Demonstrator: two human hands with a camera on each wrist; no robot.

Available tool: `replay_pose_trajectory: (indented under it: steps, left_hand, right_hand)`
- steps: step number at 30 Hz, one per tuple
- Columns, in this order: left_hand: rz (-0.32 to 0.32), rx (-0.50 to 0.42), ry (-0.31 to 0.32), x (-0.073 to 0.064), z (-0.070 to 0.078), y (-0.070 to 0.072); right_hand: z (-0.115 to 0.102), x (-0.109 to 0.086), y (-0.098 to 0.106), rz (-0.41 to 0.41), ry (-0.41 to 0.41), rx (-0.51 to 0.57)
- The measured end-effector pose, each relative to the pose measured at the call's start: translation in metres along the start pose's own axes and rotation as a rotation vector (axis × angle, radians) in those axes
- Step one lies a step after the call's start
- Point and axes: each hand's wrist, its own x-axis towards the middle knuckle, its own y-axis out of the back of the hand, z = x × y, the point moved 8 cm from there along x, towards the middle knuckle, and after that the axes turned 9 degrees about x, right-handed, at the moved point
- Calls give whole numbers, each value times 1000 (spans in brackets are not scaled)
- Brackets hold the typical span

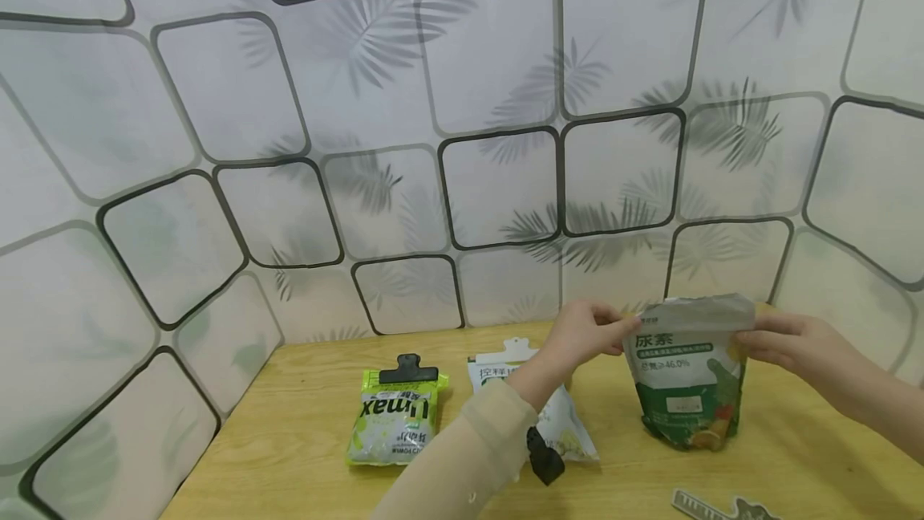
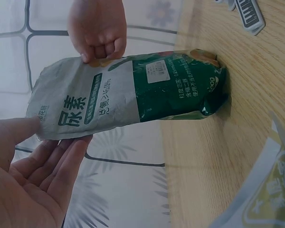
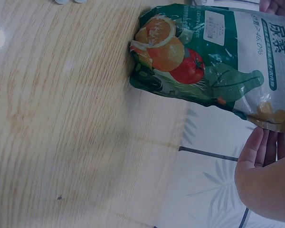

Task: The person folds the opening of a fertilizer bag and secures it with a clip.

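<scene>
A green and white urea bag stands upright on the table, with pictures of oranges and a tomato low on its front. My left hand pinches its upper left edge; in the left wrist view the thumb lies on the front and the other fingers go behind. At the opposite edge, near the top, my right hand grips the bag between thumb and fingers. The right wrist view shows that hand partly, some fingertips hidden behind the bag. The bag's pale top edge runs between both hands.
A lime-green bag with a black clip lies at left. Partly behind my left forearm is a white bag with a white clip and something black. A grey ruler-like piece lies at the front. Patterned sheeting surrounds the table.
</scene>
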Motion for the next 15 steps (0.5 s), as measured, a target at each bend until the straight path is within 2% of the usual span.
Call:
replay_pose_trajectory:
  steps: [2, 9, 11, 15]
  left_hand:
    - [6, 0, -2, 0, 1, 0]
    - [27, -21, -3, 0, 1, 0]
    - [31, -25, -4, 0, 2, 0]
    - [40, -18, -1, 0, 4, 0]
  right_hand:
    - [0, 1, 0, 2, 20, 14]
    - [3, 2, 3, -14, 112, 173]
    - [2, 2, 4, 2, 109, 143]
    - [0, 1, 4, 19, 47, 70]
